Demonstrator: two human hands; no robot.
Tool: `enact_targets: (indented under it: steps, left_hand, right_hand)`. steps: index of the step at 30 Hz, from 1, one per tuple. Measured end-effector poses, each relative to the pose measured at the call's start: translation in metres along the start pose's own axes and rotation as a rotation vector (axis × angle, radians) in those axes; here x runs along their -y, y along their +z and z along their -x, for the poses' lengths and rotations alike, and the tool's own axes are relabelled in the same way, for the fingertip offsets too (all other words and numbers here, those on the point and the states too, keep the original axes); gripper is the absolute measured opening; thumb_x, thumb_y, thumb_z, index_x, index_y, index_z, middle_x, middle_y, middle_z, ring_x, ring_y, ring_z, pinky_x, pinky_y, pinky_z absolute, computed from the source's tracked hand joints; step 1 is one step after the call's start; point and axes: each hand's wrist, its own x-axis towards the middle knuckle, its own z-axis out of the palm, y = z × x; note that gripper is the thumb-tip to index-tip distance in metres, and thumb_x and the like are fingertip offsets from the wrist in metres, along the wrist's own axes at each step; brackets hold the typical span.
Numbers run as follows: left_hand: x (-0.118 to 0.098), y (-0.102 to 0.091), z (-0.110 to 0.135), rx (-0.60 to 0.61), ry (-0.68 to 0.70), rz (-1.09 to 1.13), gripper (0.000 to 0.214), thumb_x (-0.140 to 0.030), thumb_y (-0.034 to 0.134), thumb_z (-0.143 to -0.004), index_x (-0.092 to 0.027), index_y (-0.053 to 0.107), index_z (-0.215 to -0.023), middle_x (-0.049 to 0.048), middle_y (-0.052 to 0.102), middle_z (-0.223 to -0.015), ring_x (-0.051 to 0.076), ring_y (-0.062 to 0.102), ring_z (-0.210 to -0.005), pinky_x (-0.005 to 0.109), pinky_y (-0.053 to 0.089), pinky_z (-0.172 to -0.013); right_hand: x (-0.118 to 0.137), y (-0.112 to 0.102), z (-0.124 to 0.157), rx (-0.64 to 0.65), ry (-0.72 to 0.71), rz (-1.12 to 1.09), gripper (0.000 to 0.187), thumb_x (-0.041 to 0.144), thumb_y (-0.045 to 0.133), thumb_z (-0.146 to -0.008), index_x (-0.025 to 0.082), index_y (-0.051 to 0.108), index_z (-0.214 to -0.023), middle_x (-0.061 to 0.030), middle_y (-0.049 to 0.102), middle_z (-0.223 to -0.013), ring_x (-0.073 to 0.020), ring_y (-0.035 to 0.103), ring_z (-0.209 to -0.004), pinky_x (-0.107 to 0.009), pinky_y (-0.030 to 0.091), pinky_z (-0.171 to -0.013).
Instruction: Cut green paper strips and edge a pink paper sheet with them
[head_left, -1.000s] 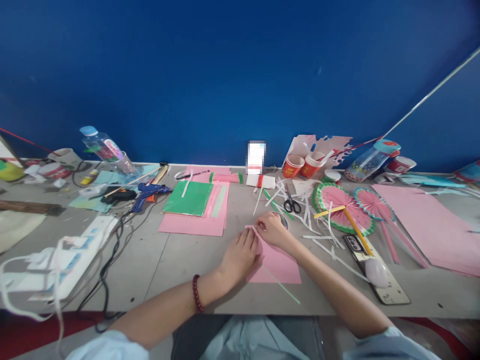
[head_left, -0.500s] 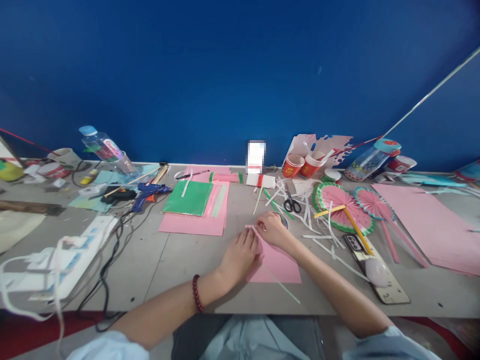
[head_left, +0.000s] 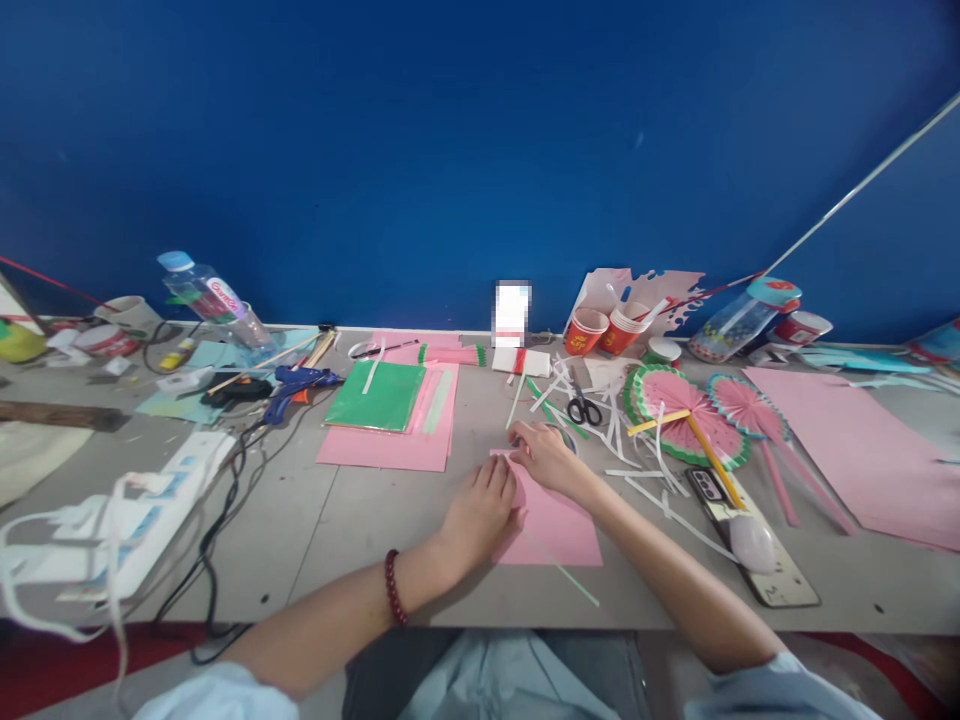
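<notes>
A pink paper sheet [head_left: 559,528] lies on the grey table [head_left: 360,530] in front of me. My left hand [head_left: 480,510] rests flat on its left edge with the fingers stretched out, holding it down. My right hand [head_left: 545,455] is at the sheet's far corner, its fingertips pinched on something small that I cannot make out. A thin pale green strip [head_left: 576,584] lies across the sheet's near corner. A roll of tape peeks out just behind my right hand.
Scissors [head_left: 581,408] and white paper strips lie behind my right hand. Watermelon paper fans [head_left: 686,412], a phone [head_left: 750,545] and a large pink sheet [head_left: 862,450] are to the right. Green and pink papers [head_left: 390,410], a glue gun [head_left: 296,385], cables and a power strip [head_left: 142,510] are to the left.
My right hand has shifted slightly at the sheet's far corner; the left hand stays put on the pink paper.
</notes>
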Motion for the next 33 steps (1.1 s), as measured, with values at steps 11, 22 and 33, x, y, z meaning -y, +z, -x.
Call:
enact_targets:
  steps: [11, 22, 33]
  left_hand:
    - [0.0013, 0.0009, 0.0008, -0.001, 0.003, 0.022, 0.045, -0.032, 0.052, -0.085, -0.006, 0.049, -0.123, 0.0214, 0.053, -0.128, 0.030, 0.051, -0.119, 0.041, 0.044, -0.092]
    - [0.0010, -0.0007, 0.0007, -0.016, -0.007, 0.016, 0.044, -0.034, 0.052, -0.085, -0.008, 0.050, -0.121, 0.0208, 0.053, -0.128, 0.030, 0.051, -0.117, 0.041, 0.044, -0.090]
    - [0.0012, 0.0009, 0.0000, -0.009, -0.001, -0.003, 0.046, -0.036, 0.053, -0.083, -0.007, 0.051, -0.120, 0.0209, 0.053, -0.128, 0.031, 0.050, -0.116, 0.041, 0.043, -0.088]
  right_hand:
    - [0.0005, -0.0029, 0.0008, 0.012, -0.007, 0.084, 0.008, 0.016, 0.050, -0.085, 0.019, 0.054, -0.091, -0.0021, 0.063, -0.080, -0.0187, 0.055, -0.087, -0.030, 0.027, -0.081]
    - [0.0012, -0.0012, -0.0021, 0.021, 0.005, 0.118, 0.005, 0.016, 0.051, -0.084, 0.018, 0.055, -0.086, -0.0033, 0.064, -0.080, -0.0198, 0.054, -0.087, -0.029, 0.026, -0.076]
    - [0.0015, 0.0002, -0.0024, 0.028, 0.000, 0.155, 0.009, 0.014, 0.047, -0.085, 0.019, 0.055, -0.085, -0.0039, 0.064, -0.079, -0.0203, 0.054, -0.084, -0.030, 0.025, -0.076]
